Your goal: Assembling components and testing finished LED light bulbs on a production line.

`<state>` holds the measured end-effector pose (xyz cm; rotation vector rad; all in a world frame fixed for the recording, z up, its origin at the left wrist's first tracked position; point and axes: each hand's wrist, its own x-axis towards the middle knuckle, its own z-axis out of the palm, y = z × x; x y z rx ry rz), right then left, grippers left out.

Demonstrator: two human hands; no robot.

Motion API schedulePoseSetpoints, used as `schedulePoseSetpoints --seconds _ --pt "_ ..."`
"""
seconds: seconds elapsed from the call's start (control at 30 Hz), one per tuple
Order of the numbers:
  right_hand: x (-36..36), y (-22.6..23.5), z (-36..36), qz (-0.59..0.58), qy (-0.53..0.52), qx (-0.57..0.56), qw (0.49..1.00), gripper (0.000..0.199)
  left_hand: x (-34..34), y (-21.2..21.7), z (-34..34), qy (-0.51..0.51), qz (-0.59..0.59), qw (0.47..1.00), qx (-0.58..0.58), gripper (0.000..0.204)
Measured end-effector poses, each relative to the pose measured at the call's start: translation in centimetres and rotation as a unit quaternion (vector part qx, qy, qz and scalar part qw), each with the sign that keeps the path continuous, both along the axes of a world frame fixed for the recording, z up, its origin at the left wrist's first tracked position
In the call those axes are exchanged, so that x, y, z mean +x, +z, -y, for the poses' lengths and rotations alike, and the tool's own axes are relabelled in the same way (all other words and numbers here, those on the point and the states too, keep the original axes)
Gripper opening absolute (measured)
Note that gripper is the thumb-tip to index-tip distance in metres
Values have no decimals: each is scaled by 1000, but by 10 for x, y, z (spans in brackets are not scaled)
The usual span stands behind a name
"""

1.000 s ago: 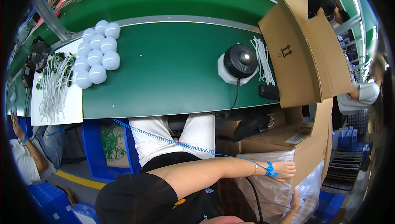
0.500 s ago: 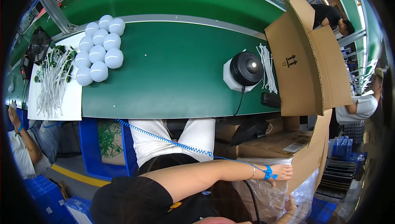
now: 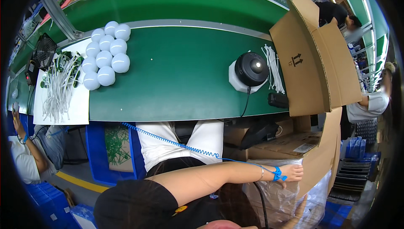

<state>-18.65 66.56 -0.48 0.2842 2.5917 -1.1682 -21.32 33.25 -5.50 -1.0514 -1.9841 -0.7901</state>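
Clear crinkled plastic bag (image 3: 275, 195) at near right, against the brown cardboard box (image 3: 315, 166), under the left hand (image 3: 291, 172) with fingers half-curled, hold uncertain, and around the film-veiled right hand (image 3: 301, 207), opening and hold indiscernible, possibly liable to tear if dragged along the cardboard edge.
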Motion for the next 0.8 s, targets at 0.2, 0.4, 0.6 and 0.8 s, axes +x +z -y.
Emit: schedulePoseSetpoints --seconds 0.2,0.4,0.6,0.8 --pt "-5 -2 25 -22 -2 5 1000 43 1 -1 1 -13 -16 1000 11 86" --pt "4 -7 5 -41 -15 20 999 43 -2 -5 2 2 -23 1000 10 85" --pt "1 -8 -2 -61 -29 33 997 43 -2 -5 1 4 -38 999 13 84" --pt "0 -9 -1 -72 -47 54 995 43 11 8 17 -25 18 1000 3 81"
